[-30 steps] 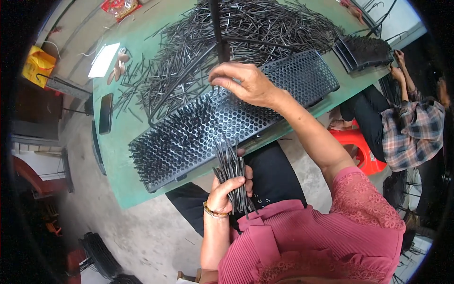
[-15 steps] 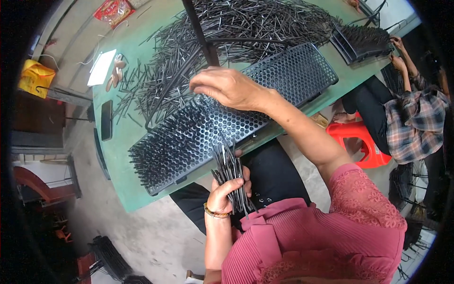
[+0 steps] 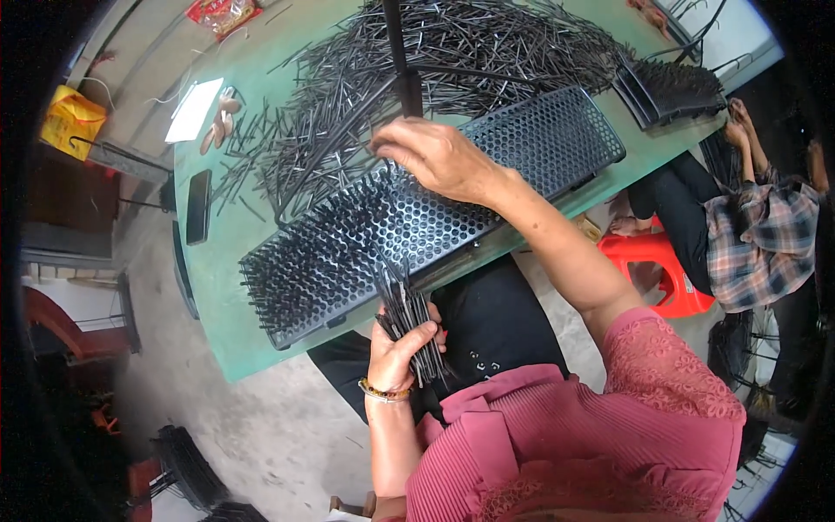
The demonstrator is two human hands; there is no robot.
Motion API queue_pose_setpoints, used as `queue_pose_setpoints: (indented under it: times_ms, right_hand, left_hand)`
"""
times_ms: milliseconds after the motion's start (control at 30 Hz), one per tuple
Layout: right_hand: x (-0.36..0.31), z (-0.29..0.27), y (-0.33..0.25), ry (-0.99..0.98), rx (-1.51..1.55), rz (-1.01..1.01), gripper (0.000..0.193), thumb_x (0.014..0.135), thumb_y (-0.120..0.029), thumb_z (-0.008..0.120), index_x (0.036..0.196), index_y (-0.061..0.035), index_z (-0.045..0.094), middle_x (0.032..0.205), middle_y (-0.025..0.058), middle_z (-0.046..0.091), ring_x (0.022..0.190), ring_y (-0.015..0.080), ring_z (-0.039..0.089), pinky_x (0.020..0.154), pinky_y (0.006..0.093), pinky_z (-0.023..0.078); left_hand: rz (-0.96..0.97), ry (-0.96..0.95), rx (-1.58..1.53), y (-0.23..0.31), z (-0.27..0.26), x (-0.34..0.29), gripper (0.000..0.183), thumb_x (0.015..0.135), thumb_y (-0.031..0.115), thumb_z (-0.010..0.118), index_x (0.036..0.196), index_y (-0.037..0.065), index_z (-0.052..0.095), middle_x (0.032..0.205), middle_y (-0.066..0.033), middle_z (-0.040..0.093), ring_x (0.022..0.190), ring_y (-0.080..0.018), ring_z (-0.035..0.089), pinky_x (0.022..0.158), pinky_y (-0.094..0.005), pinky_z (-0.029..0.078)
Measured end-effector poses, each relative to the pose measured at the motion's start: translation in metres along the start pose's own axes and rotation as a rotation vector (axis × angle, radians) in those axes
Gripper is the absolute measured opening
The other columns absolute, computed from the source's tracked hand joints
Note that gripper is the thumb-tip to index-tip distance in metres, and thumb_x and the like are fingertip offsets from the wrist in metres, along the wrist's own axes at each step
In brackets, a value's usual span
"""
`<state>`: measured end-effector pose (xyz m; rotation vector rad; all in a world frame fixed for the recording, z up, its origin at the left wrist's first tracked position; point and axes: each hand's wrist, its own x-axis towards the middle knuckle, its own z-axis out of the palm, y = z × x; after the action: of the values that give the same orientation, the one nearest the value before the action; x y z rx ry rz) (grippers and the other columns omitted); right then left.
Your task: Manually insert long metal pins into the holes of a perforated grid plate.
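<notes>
A bundle of thin dark sticks (image 3: 407,315) is gripped in my left hand (image 3: 393,352), below the front edge of a long black perforated tray (image 3: 548,139). Many similar sticks (image 3: 304,257) stand upright in the holes of the tray's left part. Over the tray's middle, at the edge of the filled holes, hovers my right hand (image 3: 439,157). Its thumb and fingers are brought together, and whatever is between them is hidden. The holes on the tray's right side hold no sticks.
A large heap of loose dark sticks (image 3: 487,43) covers the back of the green table (image 3: 209,322). A black upright post (image 3: 396,43) rises behind the tray. At left lie a phone (image 3: 199,207) and white paper (image 3: 193,110). Another person (image 3: 757,235) works at a second tray (image 3: 665,91).
My left hand and its bundle have shifted slightly left. My right hand stays over the tray's filled edge. The view has tilted a little.
</notes>
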<state>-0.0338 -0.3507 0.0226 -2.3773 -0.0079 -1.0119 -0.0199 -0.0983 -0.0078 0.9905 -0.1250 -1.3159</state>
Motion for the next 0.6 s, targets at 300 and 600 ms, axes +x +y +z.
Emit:
queue_pose_setpoints:
  times_ms: [300,600]
  right_hand:
    - [-0.01,0.013,0.005,-0.014,0.001,0.113,0.019,0.087,-0.014,0.057,0.098,0.0006,0.06,0.094,0.0154,0.065,0.086,0.0312,0.063,0.076,0.0387,0.05]
    - [-0.006,0.016,-0.001,-0.007,-0.069,0.153,0.019,0.085,-0.015,0.059,0.093,0.0028,0.063,0.09,0.0164,0.066,0.083,0.0319,0.064,0.072,0.0386,0.051]
  left_hand:
    - [0.045,0.027,-0.016,-0.004,0.0,0.0,0.044,0.072,-0.003,0.065,0.109,0.006,0.042,0.087,-0.0107,0.058,0.062,-0.0188,0.059,0.053,-0.0317,0.052]
    - [0.039,0.017,-0.029,-0.006,-0.003,0.002,0.047,0.071,0.0,0.065,0.111,0.007,0.041,0.087,-0.0109,0.057,0.062,-0.0185,0.059,0.053,-0.0312,0.052]
